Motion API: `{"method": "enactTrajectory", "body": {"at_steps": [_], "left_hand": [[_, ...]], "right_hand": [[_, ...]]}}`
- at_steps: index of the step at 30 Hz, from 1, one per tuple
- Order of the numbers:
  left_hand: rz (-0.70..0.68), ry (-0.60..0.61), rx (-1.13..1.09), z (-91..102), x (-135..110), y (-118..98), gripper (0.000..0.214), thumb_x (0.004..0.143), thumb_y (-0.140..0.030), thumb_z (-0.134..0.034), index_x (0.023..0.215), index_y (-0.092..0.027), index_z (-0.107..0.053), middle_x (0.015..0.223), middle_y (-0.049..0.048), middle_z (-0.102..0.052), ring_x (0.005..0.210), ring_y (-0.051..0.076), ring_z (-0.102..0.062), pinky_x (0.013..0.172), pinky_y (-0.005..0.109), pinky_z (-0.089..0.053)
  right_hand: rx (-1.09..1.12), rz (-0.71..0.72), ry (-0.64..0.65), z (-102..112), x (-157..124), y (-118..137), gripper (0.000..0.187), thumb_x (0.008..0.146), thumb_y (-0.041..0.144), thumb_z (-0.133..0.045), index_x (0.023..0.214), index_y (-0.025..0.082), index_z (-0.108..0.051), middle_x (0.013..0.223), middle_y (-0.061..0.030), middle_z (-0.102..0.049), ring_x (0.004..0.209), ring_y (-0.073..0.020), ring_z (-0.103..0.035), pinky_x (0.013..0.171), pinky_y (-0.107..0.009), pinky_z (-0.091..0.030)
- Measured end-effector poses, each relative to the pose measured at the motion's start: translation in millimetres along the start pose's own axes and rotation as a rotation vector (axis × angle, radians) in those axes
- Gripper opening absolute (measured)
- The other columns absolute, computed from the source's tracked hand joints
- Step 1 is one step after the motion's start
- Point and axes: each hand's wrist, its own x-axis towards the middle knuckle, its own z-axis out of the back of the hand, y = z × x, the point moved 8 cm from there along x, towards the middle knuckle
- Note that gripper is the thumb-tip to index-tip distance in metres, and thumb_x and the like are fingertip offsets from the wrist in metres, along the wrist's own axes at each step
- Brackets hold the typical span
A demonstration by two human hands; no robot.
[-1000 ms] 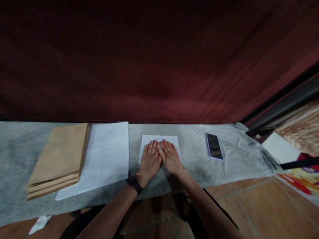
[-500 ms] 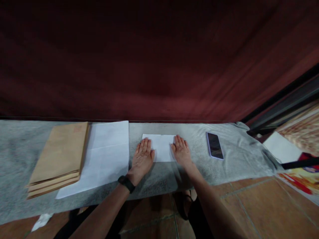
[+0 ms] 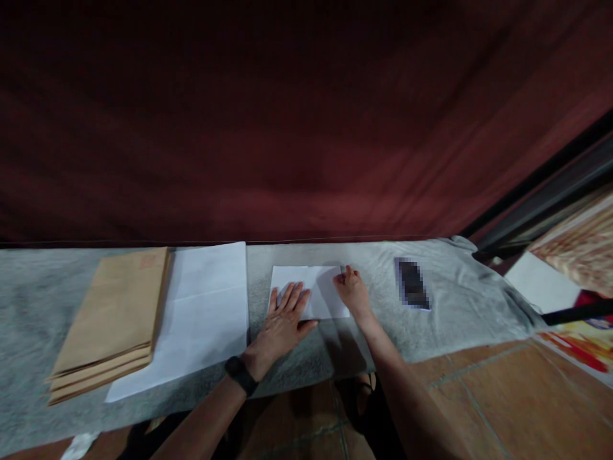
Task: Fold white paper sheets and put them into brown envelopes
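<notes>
A small folded white paper (image 3: 323, 291) lies on the grey cloth in front of me. My left hand (image 3: 282, 319) rests on the paper's left part, palm down with the fingers spread; a dark band is on that wrist. At the paper's upper right corner is my right hand (image 3: 353, 291), its fingers curled in and closed at the edge. The fingertips partly hide that corner. Larger white sheets (image 3: 205, 306) lie to the left, with a stack of brown paper envelopes (image 3: 117, 306) over part of them.
The grey cloth (image 3: 378, 332) covers a long narrow surface. To the right lies a phone (image 3: 412, 284), blurred out. A dark red curtain (image 3: 306, 160) hangs behind. Tiled floor (image 3: 502, 396) shows below, and a dark frame (image 3: 536, 172) stands at the right.
My left hand has slid right onto the paper. My right hand has gone from lying flat on the right edge to curled fingers at the upper right corner.
</notes>
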Motion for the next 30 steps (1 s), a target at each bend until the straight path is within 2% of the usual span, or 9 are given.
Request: {"method": "enactTrajectory", "body": {"at_steps": [4, 8, 12, 15, 18, 20, 24, 27, 30], "left_hand": [[-0.011, 0.014, -0.017, -2.3, 1.6, 3.5, 0.066, 0.099, -0.054, -0.052, 0.154, -0.02, -0.043, 0.166, 0.0135, -0.034, 0.155, 0.034, -0.028, 0.125, 0.064, -0.019], [0.007, -0.04, -0.069, 2.7, 5.8, 8.7, 0.057, 0.101, -0.045, -0.05, 0.152, -0.021, -0.047, 0.164, 0.0121, -0.038, 0.154, 0.032, -0.031, 0.126, 0.063, -0.017], [0.135, -0.297, -0.217, 33.5, 8.6, 28.0, 0.057, 0.101, -0.044, -0.047, 0.154, -0.022, -0.044, 0.165, 0.0141, -0.037, 0.155, 0.032, -0.029, 0.126, 0.059, -0.02], [0.279, -0.538, -0.448, 60.9, 4.0, 49.6, 0.064, 0.1, -0.045, -0.051, 0.158, -0.022, -0.035, 0.17, 0.014, -0.025, 0.157, 0.029, -0.023, 0.127, 0.052, -0.022], [0.513, -0.673, -0.775, 66.8, -2.9, 73.0, 0.079, 0.092, -0.047, -0.064, 0.159, -0.023, -0.03, 0.172, 0.0138, -0.016, 0.158, 0.03, -0.017, 0.127, 0.05, -0.023], [0.666, -0.625, -1.116, 50.6, -2.5, 80.5, 0.083, 0.087, -0.046, -0.071, 0.157, -0.025, -0.033, 0.166, 0.0156, -0.032, 0.152, 0.031, -0.034, 0.122, 0.05, -0.034], [0.802, -0.305, -1.771, 8.1, 7.4, 60.8, 0.062, 0.078, -0.037, -0.078, 0.135, -0.021, -0.057, 0.126, 0.0142, -0.07, 0.108, 0.026, -0.071, 0.092, 0.041, -0.059], [0.824, -0.343, -1.781, 4.7, 4.8, 61.9, 0.049, 0.066, -0.022, -0.08, 0.114, -0.018, -0.066, 0.11, 0.0091, -0.075, 0.09, 0.02, -0.072, 0.075, 0.03, -0.059], [0.786, -0.318, -1.645, 9.7, 3.4, 67.6, 0.051, 0.064, -0.018, -0.074, 0.114, -0.017, -0.066, 0.105, 0.0067, -0.076, 0.089, 0.019, -0.071, 0.072, 0.028, -0.057]], "right_hand": [[0.41, -0.151, 0.101, -8.1, 6.2, -14.7, 0.028, 0.079, 0.019, -0.066, 0.106, 0.02, -0.069, 0.099, -0.0083, -0.074, 0.107, -0.0256, -0.068, 0.089, -0.031, -0.05], [0.654, -0.188, 0.236, -17.0, 8.0, -14.0, 0.011, 0.069, 0.02, -0.068, 0.08, 0.021, -0.068, 0.071, -0.0005, -0.07, 0.082, -0.0242, -0.071, 0.072, -0.03, -0.053], [0.904, -0.193, 0.282, -12.9, 6.1, -5.6, 0.019, 0.069, 0.029, -0.071, 0.086, 0.021, -0.068, 0.076, -0.0013, -0.075, 0.072, -0.0217, -0.072, 0.066, -0.031, -0.056], [1.231, -0.215, 0.257, -6.0, 5.0, 0.2, 0.029, 0.065, 0.027, -0.077, 0.093, 0.022, -0.068, 0.085, -0.0011, -0.078, 0.075, -0.0195, -0.073, 0.069, -0.029, -0.059], [1.439, -0.306, 0.272, -9.5, -2.6, 3.5, 0.033, 0.062, 0.018, -0.08, 0.092, 0.023, -0.068, 0.087, 0.0015, -0.079, 0.071, -0.0156, -0.072, 0.064, -0.024, -0.059], [1.476, -0.367, 0.328, -17.4, -13.0, 8.2, 0.033, 0.061, 0.015, -0.08, 0.091, 0.023, -0.068, 0.087, 0.0021, -0.079, 0.071, -0.0146, -0.072, 0.064, -0.022, -0.059], [1.478, -0.382, 0.463, -31.4, -36.6, 22.5, 0.036, 0.059, 0.014, -0.082, 0.09, 0.02, -0.067, 0.091, -0.0006, -0.079, 0.08, -0.017, -0.075, 0.075, -0.026, -0.062], [1.426, -0.387, 0.547, -36.7, -46.7, 25.4, 0.037, 0.061, 0.016, -0.082, 0.093, 0.02, -0.064, 0.091, -0.0024, -0.078, 0.08, -0.0187, -0.075, 0.076, -0.03, -0.062], [1.317, -0.383, 0.54, -31.1, -42.3, 16.6, 0.028, 0.068, 0.022, -0.078, 0.093, 0.02, -0.064, 0.088, -0.0029, -0.077, 0.08, -0.0196, -0.075, 0.074, -0.031, -0.061]]}}
